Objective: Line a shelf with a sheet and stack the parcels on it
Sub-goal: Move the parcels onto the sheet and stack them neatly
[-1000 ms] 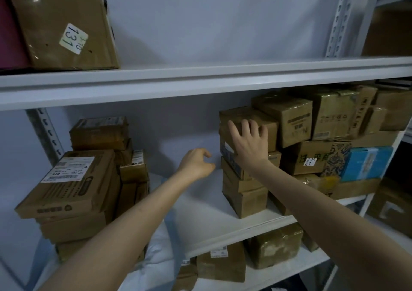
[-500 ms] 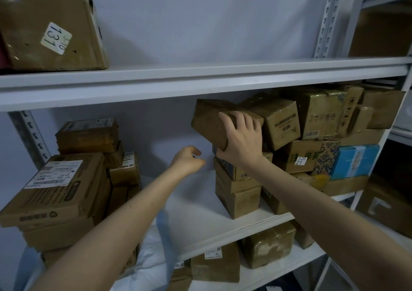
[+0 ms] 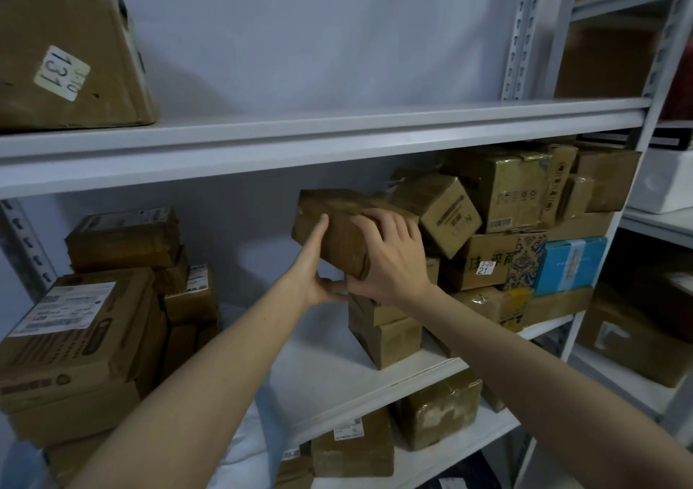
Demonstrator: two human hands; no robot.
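Note:
A brown taped parcel (image 3: 333,222) hangs tilted in the air above the middle shelf (image 3: 337,368), held between both hands. My right hand (image 3: 390,260) grips its near end from the right, fingers curled over the top. My left hand (image 3: 318,267) holds it from below and the left, forefinger stretched up its side, thumb under it. Beneath the parcel stands a short stack of brown boxes (image 3: 386,331). A white sheet (image 3: 243,447) covers the shelf and hangs over its front edge at the left.
A pile of cardboard boxes (image 3: 75,338) fills the shelf's left end; a crowded heap of parcels (image 3: 517,226), one blue (image 3: 570,263), fills the right. A large box marked 131 (image 3: 63,50) sits on the upper shelf. More parcels (image 3: 435,410) lie on the shelf below.
My right hand lifted the top parcel off the stack and swung it left. My left hand rose from mid-air and took hold of the parcel from below.

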